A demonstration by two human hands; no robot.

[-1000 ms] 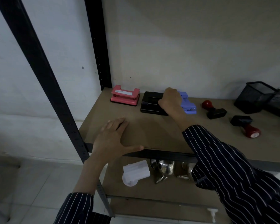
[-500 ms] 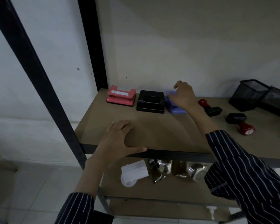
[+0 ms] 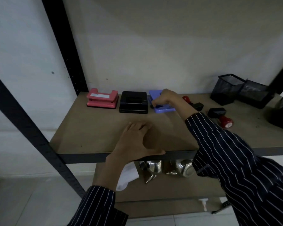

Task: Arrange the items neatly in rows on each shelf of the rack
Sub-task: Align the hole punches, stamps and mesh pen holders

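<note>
Right hand curls round the purple hole punch at the back of the shelf, just beside the black hole punch, pink hole punch further left; left hand rests flat, fingers relaxed, on the front edge

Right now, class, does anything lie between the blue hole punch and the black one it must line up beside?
Nothing visible. The right hand grips the blue hole punch, which sits close beside the black hole punch with nothing between.
</note>
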